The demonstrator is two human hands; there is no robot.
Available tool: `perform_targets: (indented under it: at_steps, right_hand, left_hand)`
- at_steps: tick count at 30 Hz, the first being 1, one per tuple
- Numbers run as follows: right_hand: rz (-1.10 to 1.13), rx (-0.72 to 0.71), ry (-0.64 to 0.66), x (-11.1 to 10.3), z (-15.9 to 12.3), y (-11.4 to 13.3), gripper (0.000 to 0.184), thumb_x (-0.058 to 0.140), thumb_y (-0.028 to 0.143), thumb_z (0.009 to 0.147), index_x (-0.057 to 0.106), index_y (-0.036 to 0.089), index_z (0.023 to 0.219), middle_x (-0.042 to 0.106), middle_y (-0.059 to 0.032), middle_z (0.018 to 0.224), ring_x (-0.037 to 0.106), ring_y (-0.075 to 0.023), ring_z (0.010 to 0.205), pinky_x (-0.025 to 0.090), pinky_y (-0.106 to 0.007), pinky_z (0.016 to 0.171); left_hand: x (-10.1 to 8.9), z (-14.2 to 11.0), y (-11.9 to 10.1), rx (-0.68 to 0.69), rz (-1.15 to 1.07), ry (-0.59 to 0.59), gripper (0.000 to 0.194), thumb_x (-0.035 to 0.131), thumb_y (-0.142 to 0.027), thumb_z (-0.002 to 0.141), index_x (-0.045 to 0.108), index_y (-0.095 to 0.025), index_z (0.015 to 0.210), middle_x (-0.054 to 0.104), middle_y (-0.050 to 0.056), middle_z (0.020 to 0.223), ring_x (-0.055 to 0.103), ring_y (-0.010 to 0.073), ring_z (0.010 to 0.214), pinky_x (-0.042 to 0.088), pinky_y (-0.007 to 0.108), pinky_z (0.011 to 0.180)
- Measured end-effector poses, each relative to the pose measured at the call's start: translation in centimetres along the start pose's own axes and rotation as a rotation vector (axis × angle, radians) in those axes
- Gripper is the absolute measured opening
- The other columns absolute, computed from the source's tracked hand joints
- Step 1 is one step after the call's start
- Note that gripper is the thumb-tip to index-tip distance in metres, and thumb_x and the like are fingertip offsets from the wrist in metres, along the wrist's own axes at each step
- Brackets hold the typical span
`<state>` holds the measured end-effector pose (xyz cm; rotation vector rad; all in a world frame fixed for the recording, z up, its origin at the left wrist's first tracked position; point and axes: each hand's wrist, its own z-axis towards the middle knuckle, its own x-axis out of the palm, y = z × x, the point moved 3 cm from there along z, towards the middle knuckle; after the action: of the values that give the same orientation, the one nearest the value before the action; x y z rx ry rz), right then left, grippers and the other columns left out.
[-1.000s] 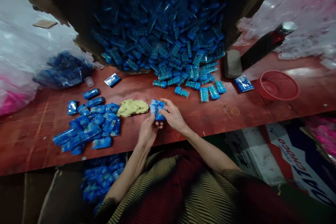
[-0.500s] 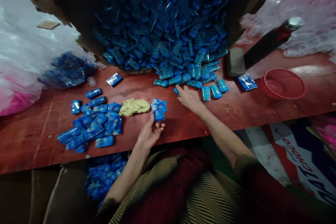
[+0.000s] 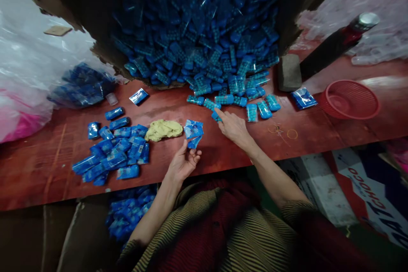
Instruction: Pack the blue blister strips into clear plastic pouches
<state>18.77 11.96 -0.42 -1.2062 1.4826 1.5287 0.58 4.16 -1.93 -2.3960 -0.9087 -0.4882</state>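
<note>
At centre, a small bottle (image 3: 216, 116) is partly covered by the right hand (image 3: 235, 128). Print on the blue wrapper (image 3: 193, 128) cannot be read. At lower right, a carton (image 3: 360, 178) is cut off.

Dim, uneven light over a red table (image 3: 165, 108).
Deep shadow swallows the blue tubs (image 3: 237, 85) farther inside the cardboard box (image 3: 79, 2); pale glare streaks the tabletop at right, and wide-angle distortion stretches the lettered carton (image 3: 360, 191), softly blurred.
</note>
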Motion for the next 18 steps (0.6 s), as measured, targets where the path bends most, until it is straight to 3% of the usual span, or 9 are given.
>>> perform_targets:
  at_steps: [2,5,8,11,14,18]
  right_hand:
    - [0.015,0.025,-0.037,-0.8,-0.3,0.3,0.048,0.043,0.022,0.088,0.042,0.022,0.135,0.059,-0.0139,0.105,0.053,-0.0274,0.094,0.042,-0.035,0.074]
    - [0.393,0.011,-0.063,-1.2,-0.8,1.5,0.049,0.048,0.026,0.085,0.042,0.02,0.134,0.058,-0.0113,0.106,0.055,-0.0228,0.09,0.044,-0.035,0.077]
    - [0.966,-0.023,0.123,0.0,-1.2,3.3,0.056,0.055,0.02,0.077,0.041,0.02,0.131,0.061,-0.0024,0.09,0.056,-0.014,0.076,0.046,-0.03,0.073]
    - [1.323,0.042,0.292,1.4,-1.7,4.5,0.058,0.058,0.017,0.069,0.044,0.02,0.125,0.058,0.0019,0.082,0.055,-0.0105,0.069,0.046,-0.023,0.061]
    - [1.444,0.102,0.392,1.8,-2.2,4.9,0.058,0.058,0.017,0.067,0.045,0.02,0.123,0.057,0.0027,0.082,0.053,-0.0089,0.063,0.043,-0.02,0.052]
    - [1.476,0.118,0.401,1.5,-2.5,4.8,0.058,0.057,0.016,0.064,0.046,0.021,0.121,0.058,0.0025,0.083,0.054,-0.0093,0.066,0.043,-0.019,0.052]
  left_hand:
    - [0.0,0.0,0.0,0.023,0.001,0.005,0.026,0.053,-0.033,0.086,0.052,-0.015,0.067,0.046,-0.002,0.047,0.058,0.0109,0.051,0.048,0.016,0.045]
    - [0.1,0.1,0.1,0.087,0.041,0.017,0.028,0.049,-0.032,0.088,0.054,-0.014,0.067,0.051,0.0,0.049,0.059,0.0119,0.051,0.048,0.018,0.044]
    - [0.1,0.3,0.1,0.164,0.1,0.048,0.029,0.05,-0.035,0.087,0.056,-0.014,0.069,0.055,0.002,0.05,0.061,0.0138,0.053,0.05,0.02,0.046]
    - [0.0,0.4,0.1,0.223,0.15,0.108,0.025,0.059,-0.037,0.081,0.059,-0.013,0.074,0.059,0.002,0.053,0.063,0.0155,0.055,0.051,0.021,0.048]
    - [-0.2,0.5,0.0,0.262,0.175,0.14,0.024,0.065,-0.037,0.076,0.06,-0.013,0.078,0.06,0.002,0.054,0.064,0.016,0.055,0.052,0.021,0.048]
    - [-0.3,0.5,-0.1,0.283,0.175,0.146,0.029,0.072,-0.039,0.069,0.059,-0.013,0.075,0.061,0.002,0.053,0.064,0.0159,0.054,0.052,0.022,0.048]
